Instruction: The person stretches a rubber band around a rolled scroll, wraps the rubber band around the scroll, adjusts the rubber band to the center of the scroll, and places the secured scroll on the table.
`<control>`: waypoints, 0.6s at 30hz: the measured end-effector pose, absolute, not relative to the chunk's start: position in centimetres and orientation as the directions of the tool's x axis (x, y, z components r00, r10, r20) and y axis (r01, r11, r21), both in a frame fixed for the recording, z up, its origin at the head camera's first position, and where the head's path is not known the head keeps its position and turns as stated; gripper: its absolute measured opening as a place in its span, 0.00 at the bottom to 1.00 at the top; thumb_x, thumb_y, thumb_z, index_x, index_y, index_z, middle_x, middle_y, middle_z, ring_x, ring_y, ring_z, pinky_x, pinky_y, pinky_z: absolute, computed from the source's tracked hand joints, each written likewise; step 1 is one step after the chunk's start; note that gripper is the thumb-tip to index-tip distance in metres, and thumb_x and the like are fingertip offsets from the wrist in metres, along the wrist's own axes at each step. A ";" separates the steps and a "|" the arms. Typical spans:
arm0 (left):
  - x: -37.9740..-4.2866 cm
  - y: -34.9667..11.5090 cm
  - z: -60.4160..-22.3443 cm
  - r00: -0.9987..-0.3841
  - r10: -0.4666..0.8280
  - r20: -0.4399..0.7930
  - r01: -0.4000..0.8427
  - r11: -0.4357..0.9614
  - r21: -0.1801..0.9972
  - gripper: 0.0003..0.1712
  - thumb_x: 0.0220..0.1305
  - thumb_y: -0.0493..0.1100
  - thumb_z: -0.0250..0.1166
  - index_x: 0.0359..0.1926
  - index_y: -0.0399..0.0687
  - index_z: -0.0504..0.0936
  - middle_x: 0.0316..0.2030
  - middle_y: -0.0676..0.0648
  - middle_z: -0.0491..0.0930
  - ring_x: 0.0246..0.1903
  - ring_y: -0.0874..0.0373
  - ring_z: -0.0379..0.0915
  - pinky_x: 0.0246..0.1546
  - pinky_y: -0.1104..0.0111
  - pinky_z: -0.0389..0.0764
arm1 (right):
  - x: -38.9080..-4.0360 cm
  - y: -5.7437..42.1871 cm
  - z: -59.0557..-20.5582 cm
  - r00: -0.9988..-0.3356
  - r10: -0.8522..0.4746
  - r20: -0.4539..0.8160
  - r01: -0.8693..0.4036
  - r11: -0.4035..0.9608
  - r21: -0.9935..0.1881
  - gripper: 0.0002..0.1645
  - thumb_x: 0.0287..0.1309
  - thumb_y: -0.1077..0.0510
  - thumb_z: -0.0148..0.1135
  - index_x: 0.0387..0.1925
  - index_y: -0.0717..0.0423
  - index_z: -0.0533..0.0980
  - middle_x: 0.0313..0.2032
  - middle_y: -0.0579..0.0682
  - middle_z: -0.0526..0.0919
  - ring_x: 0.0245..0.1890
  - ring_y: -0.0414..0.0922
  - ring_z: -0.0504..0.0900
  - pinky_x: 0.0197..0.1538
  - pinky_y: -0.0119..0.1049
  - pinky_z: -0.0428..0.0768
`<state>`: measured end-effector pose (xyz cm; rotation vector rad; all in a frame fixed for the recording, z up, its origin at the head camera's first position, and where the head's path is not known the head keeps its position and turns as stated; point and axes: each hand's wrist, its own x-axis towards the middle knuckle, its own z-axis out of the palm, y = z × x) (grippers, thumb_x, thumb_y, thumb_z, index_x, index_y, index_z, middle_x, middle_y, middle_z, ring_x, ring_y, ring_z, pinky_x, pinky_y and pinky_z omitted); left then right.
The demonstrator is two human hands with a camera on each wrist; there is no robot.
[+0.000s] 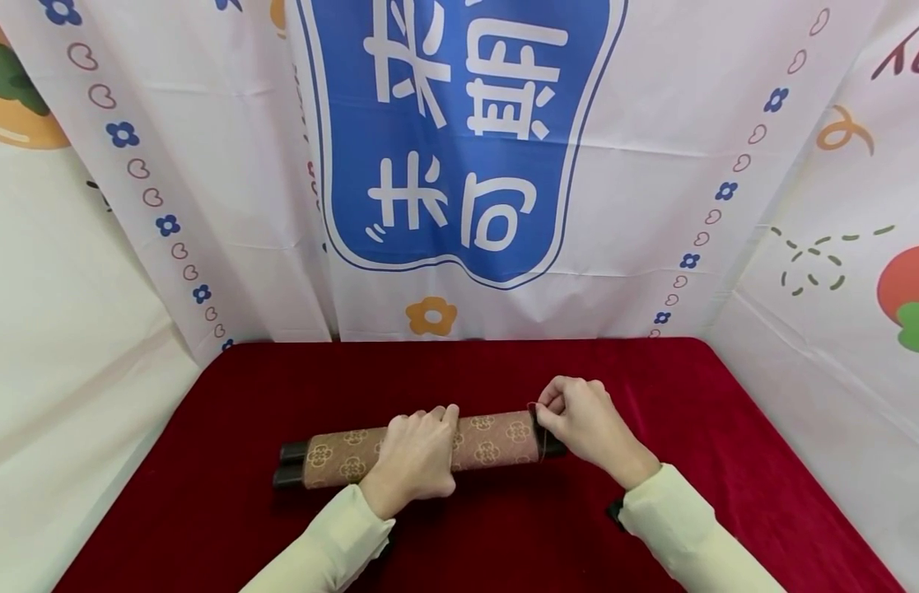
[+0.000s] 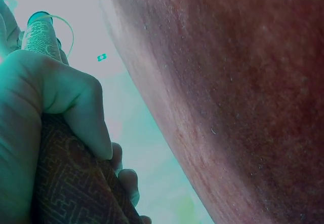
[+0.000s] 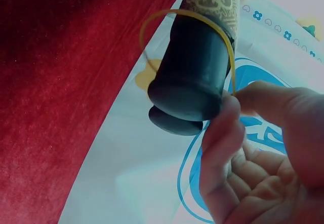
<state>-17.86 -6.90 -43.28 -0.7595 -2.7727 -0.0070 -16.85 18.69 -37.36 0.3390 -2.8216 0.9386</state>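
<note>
A rolled scroll, brown brocade with gold flower motifs, lies slightly tilted over the table with two dark roller ends sticking out at its left. My left hand grips it around the middle; in the left wrist view the thumb and fingers wrap the brocade. At the scroll's right end my right hand pinches a thin yellow rubber band between thumb and forefinger. That band loops loosely around the black roller knobs, close to the brocade's edge. Part of the loop's far side is hidden.
Beneath is a table covered in dark red velvet. White printed cloth walls rise behind it and on both sides. A small dark object shows beside the right cuff, partly covered by the sleeve.
</note>
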 end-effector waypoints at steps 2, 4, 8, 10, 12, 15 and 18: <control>-17.7 -6.8 -43.3 -0.824 0.506 0.256 0.505 0.860 -0.075 0.25 0.35 0.47 0.74 0.38 0.51 0.76 0.26 0.54 0.75 0.19 0.53 0.73 0.16 0.62 0.67 | -16.9 18.7 -37.3 -0.972 -0.138 0.192 -0.225 0.791 -0.570 0.04 0.61 0.62 0.71 0.30 0.56 0.84 0.24 0.46 0.87 0.22 0.36 0.81 0.27 0.30 0.79; -17.6 -6.7 -43.3 -0.820 0.511 0.258 0.508 0.857 -0.084 0.25 0.35 0.47 0.74 0.38 0.51 0.75 0.26 0.54 0.75 0.19 0.53 0.73 0.17 0.62 0.67 | -17.0 18.8 -37.2 -0.979 -0.110 0.174 -0.191 0.803 -0.564 0.05 0.61 0.61 0.71 0.29 0.57 0.84 0.24 0.47 0.88 0.22 0.37 0.82 0.27 0.31 0.80; -17.3 -6.5 -43.2 -0.810 0.521 0.270 0.513 0.852 -0.103 0.25 0.34 0.48 0.74 0.36 0.51 0.74 0.26 0.54 0.75 0.20 0.53 0.73 0.17 0.62 0.67 | -17.1 18.9 -37.0 -0.989 -0.073 0.132 -0.135 0.818 -0.560 0.06 0.60 0.60 0.71 0.28 0.56 0.84 0.24 0.48 0.88 0.21 0.38 0.82 0.27 0.33 0.80; -17.2 -6.4 -43.2 -0.805 0.526 0.274 0.517 0.849 -0.110 0.25 0.34 0.48 0.75 0.36 0.51 0.74 0.26 0.54 0.75 0.20 0.53 0.74 0.17 0.62 0.67 | -17.2 18.9 -36.9 -0.990 -0.080 0.117 -0.133 0.816 -0.563 0.06 0.60 0.61 0.71 0.28 0.56 0.84 0.23 0.47 0.88 0.21 0.39 0.82 0.27 0.33 0.80; -17.1 -6.3 -43.2 -0.803 0.530 0.273 0.519 0.847 -0.117 0.25 0.34 0.48 0.75 0.36 0.52 0.74 0.26 0.54 0.76 0.21 0.52 0.74 0.18 0.62 0.68 | -17.3 18.9 -37.0 -0.989 -0.105 0.107 -0.148 0.811 -0.566 0.06 0.61 0.62 0.71 0.28 0.56 0.84 0.23 0.47 0.87 0.21 0.39 0.82 0.27 0.34 0.80; -16.9 -6.1 -43.2 -0.804 0.534 0.263 0.521 0.845 -0.123 0.26 0.34 0.49 0.76 0.37 0.51 0.74 0.27 0.53 0.77 0.23 0.52 0.76 0.20 0.61 0.71 | -17.4 18.6 -37.0 -0.981 -0.161 0.112 -0.196 0.806 -0.559 0.06 0.61 0.64 0.71 0.28 0.55 0.84 0.23 0.45 0.86 0.22 0.37 0.81 0.27 0.33 0.79; -16.8 -5.9 -43.2 -0.805 0.535 0.255 0.520 0.844 -0.130 0.27 0.34 0.49 0.76 0.38 0.51 0.75 0.28 0.53 0.78 0.24 0.52 0.77 0.22 0.60 0.73 | -17.4 18.1 -37.0 -0.972 -0.204 0.113 -0.233 0.807 -0.543 0.07 0.61 0.64 0.71 0.27 0.54 0.84 0.20 0.44 0.84 0.21 0.37 0.79 0.27 0.33 0.77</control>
